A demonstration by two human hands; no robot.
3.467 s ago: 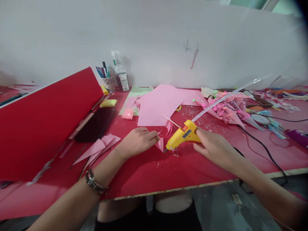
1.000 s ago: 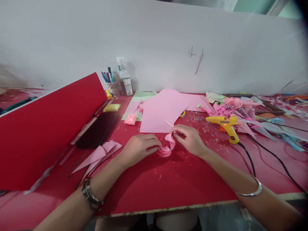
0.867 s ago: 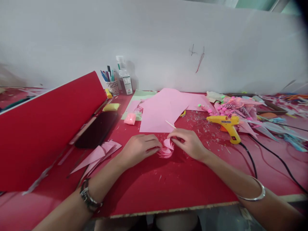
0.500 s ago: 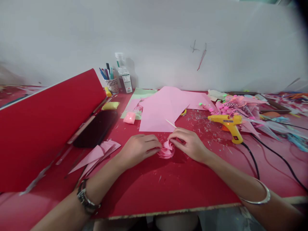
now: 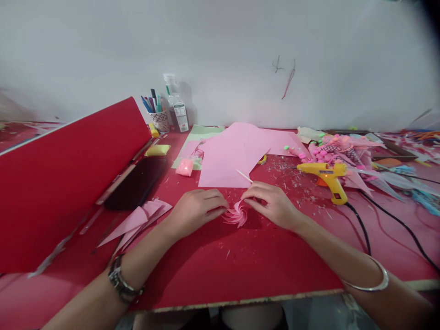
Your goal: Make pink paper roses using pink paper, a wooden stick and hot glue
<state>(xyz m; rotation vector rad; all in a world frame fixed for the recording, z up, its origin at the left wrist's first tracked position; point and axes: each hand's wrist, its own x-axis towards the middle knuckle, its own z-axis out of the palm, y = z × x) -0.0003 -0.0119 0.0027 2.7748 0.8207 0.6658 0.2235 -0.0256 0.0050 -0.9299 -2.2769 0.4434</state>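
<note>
A: What've we got, L to R?
B: Our L hand, grip narrow, pinching the L edge of the pink paper swirl, which sits btwn our hands, over the bench.
A: R hand?
B: Same, narrow, on its R edge. Glue gun lies farther R.
A: Step?
B: Prob. shaping curls; next move calls for light, even pressure, IMO.
</note>
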